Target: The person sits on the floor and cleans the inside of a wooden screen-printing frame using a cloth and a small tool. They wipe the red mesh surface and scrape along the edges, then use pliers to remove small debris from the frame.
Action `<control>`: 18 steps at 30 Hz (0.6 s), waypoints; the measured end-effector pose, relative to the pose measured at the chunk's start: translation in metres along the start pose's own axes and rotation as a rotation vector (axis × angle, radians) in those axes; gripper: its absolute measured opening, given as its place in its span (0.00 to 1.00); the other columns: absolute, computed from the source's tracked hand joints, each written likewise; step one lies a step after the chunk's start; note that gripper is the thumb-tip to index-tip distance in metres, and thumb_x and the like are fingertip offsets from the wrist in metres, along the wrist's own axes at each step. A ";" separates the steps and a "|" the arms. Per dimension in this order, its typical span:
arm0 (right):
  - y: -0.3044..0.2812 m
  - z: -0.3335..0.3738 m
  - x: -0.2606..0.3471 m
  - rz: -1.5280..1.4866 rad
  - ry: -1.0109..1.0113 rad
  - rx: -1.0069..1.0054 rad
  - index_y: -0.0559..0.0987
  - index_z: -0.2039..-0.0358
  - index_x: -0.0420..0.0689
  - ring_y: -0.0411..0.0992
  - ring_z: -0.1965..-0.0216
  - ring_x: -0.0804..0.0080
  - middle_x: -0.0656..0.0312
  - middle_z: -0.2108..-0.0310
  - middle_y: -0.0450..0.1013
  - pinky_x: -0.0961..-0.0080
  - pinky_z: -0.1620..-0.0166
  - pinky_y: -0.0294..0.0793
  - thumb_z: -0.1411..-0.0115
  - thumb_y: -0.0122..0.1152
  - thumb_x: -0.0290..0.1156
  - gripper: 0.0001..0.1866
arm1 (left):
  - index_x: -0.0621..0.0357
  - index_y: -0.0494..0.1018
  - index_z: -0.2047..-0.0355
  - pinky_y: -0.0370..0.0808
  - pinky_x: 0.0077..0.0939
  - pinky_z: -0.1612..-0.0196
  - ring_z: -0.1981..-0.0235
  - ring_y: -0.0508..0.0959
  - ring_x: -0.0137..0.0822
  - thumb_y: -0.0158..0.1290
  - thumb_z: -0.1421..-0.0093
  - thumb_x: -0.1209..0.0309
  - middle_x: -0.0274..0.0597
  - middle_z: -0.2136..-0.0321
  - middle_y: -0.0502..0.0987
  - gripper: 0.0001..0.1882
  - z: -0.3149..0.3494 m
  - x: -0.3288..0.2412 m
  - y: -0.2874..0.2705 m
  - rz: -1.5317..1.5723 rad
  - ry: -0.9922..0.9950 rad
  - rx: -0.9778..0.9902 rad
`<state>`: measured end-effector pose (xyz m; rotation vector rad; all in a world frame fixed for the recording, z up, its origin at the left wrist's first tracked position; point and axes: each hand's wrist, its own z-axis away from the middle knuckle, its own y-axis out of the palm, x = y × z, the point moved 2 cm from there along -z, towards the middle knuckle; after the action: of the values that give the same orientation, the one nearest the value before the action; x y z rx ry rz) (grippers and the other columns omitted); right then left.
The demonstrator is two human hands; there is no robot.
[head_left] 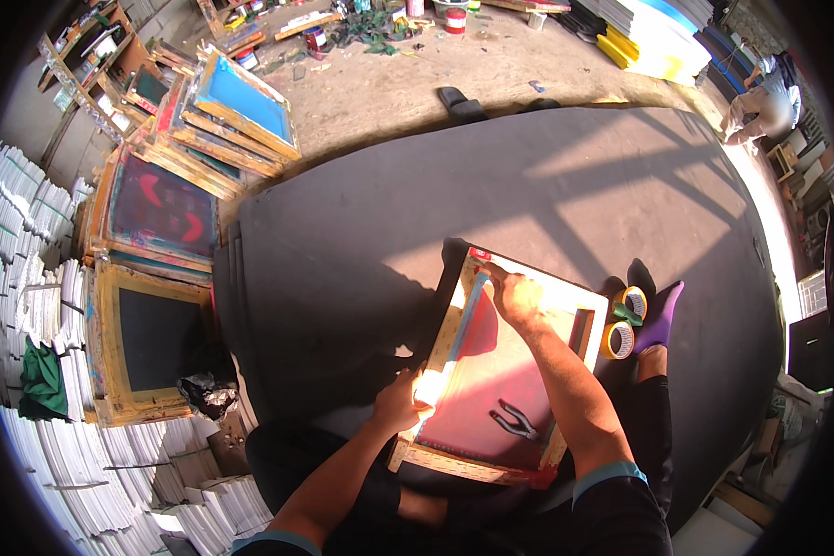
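Observation:
A wooden screen-printing frame [473, 462] lies tilted before me, its mesh reddish with a darker red printed shape. Along the inner side of its left rail runs a narrow pale-blue strip [455, 343]. My left hand [400, 402] is closed around that rail near its lower part; sun glare washes out the fingertips. Up at the far left corner, beside a small red label, my right hand [519, 295] is bent with fingers drawn together against the wood and the strip's upper end. What its fingertips pinch, if anything, is hidden. Dark-handled pliers [514, 421] rest on the mesh.
Two yellow tape rolls [618, 340] sit right of the frame, close to my purple-socked foot [661, 315]. A dark padded surface [361, 208] spreads around. At left stand stacked screens [162, 208] and white paper piles [74, 473]. A person [764, 109] is far right.

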<state>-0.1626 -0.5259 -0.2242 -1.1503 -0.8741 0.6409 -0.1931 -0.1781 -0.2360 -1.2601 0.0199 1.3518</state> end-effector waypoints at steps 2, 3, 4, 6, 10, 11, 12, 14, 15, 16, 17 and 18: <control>-0.005 0.000 0.004 0.041 -0.007 0.030 0.87 0.62 0.39 0.85 0.58 0.46 0.44 0.62 0.84 0.53 0.54 0.85 0.31 0.55 0.42 0.20 | 0.57 0.66 0.29 0.72 0.44 0.33 0.31 0.69 0.58 0.73 0.48 0.53 0.61 0.30 0.68 0.49 0.000 0.002 0.001 0.013 -0.004 0.003; -0.011 0.001 0.008 0.070 -0.013 0.049 0.87 0.61 0.39 0.85 0.58 0.46 0.44 0.61 0.84 0.53 0.54 0.85 0.31 0.55 0.41 0.19 | 0.57 0.66 0.29 0.72 0.45 0.33 0.31 0.70 0.59 0.73 0.48 0.53 0.60 0.31 0.68 0.49 0.000 0.004 0.002 0.012 -0.008 0.008; -0.019 0.002 0.014 0.113 -0.022 0.075 0.88 0.60 0.40 0.85 0.57 0.46 0.44 0.61 0.84 0.53 0.54 0.85 0.31 0.56 0.41 0.19 | 0.57 0.66 0.29 0.72 0.45 0.33 0.31 0.70 0.59 0.74 0.48 0.54 0.60 0.31 0.69 0.49 0.000 0.005 0.003 0.010 -0.012 0.014; -0.022 0.004 0.022 0.248 -0.081 0.037 0.83 0.49 0.47 0.85 0.61 0.48 0.46 0.63 0.83 0.52 0.58 0.84 0.30 0.53 0.39 0.16 | 0.57 0.66 0.30 0.73 0.45 0.34 0.32 0.71 0.59 0.74 0.48 0.54 0.60 0.32 0.70 0.49 0.002 0.003 0.002 0.015 0.001 -0.013; -0.027 0.002 0.036 0.350 -0.074 0.082 0.83 0.48 0.49 0.85 0.61 0.50 0.49 0.63 0.84 0.53 0.59 0.85 0.31 0.54 0.37 0.16 | 0.45 0.59 0.25 0.80 0.48 0.43 0.43 0.80 0.61 0.71 0.45 0.56 0.69 0.35 0.71 0.50 0.002 0.012 0.008 -0.083 0.107 -0.093; -0.022 -0.002 0.029 0.215 -0.035 0.107 0.85 0.52 0.46 0.85 0.59 0.50 0.48 0.62 0.84 0.54 0.57 0.85 0.33 0.55 0.36 0.16 | 0.45 0.59 0.25 0.80 0.48 0.43 0.43 0.80 0.61 0.71 0.45 0.56 0.68 0.35 0.71 0.50 0.002 0.015 0.011 -0.073 0.105 -0.088; -0.019 -0.004 0.021 0.082 0.011 0.124 0.87 0.56 0.43 0.85 0.56 0.50 0.48 0.60 0.84 0.54 0.56 0.85 0.34 0.57 0.36 0.16 | 0.45 0.60 0.26 0.80 0.48 0.43 0.43 0.80 0.60 0.72 0.45 0.57 0.67 0.35 0.71 0.49 0.001 0.012 0.008 -0.062 0.109 -0.084; -0.014 -0.004 0.007 0.158 -0.087 0.091 0.87 0.57 0.42 0.85 0.57 0.50 0.47 0.61 0.84 0.54 0.55 0.85 0.34 0.57 0.38 0.16 | 0.45 0.60 0.26 0.79 0.48 0.43 0.42 0.80 0.60 0.72 0.44 0.59 0.65 0.34 0.71 0.49 0.000 0.010 0.006 -0.044 0.124 -0.101; -0.012 -0.001 0.006 0.195 -0.138 0.079 0.87 0.57 0.42 0.85 0.58 0.49 0.47 0.62 0.84 0.54 0.55 0.85 0.34 0.57 0.38 0.16 | 0.45 0.60 0.26 0.79 0.48 0.43 0.42 0.80 0.60 0.72 0.44 0.60 0.63 0.34 0.71 0.49 0.001 0.009 0.007 -0.033 0.133 -0.117; -0.009 0.000 0.007 0.202 -0.124 0.043 0.87 0.58 0.41 0.85 0.59 0.49 0.47 0.64 0.84 0.54 0.56 0.85 0.35 0.57 0.38 0.16 | 0.45 0.60 0.26 0.79 0.47 0.43 0.42 0.80 0.60 0.72 0.44 0.60 0.62 0.34 0.72 0.48 0.002 0.009 0.007 -0.023 0.143 -0.134; -0.006 0.001 0.008 0.209 -0.111 0.008 0.87 0.60 0.40 0.85 0.60 0.48 0.47 0.66 0.83 0.54 0.57 0.85 0.36 0.58 0.37 0.16 | 0.45 0.60 0.26 0.79 0.47 0.43 0.42 0.80 0.60 0.72 0.44 0.61 0.61 0.34 0.72 0.48 0.002 0.009 0.008 -0.024 0.125 -0.116; 0.007 -0.004 -0.003 0.105 -0.056 0.003 0.87 0.60 0.40 0.85 0.61 0.48 0.48 0.66 0.83 0.54 0.57 0.85 0.36 0.58 0.37 0.15 | 0.45 0.60 0.26 0.79 0.47 0.43 0.41 0.79 0.59 0.72 0.44 0.61 0.59 0.34 0.72 0.48 0.001 0.004 0.005 -0.024 0.116 -0.095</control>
<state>-0.1604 -0.5284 -0.2322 -1.1859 -0.8643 0.7631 -0.1957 -0.1758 -0.2416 -1.4134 0.0218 1.2706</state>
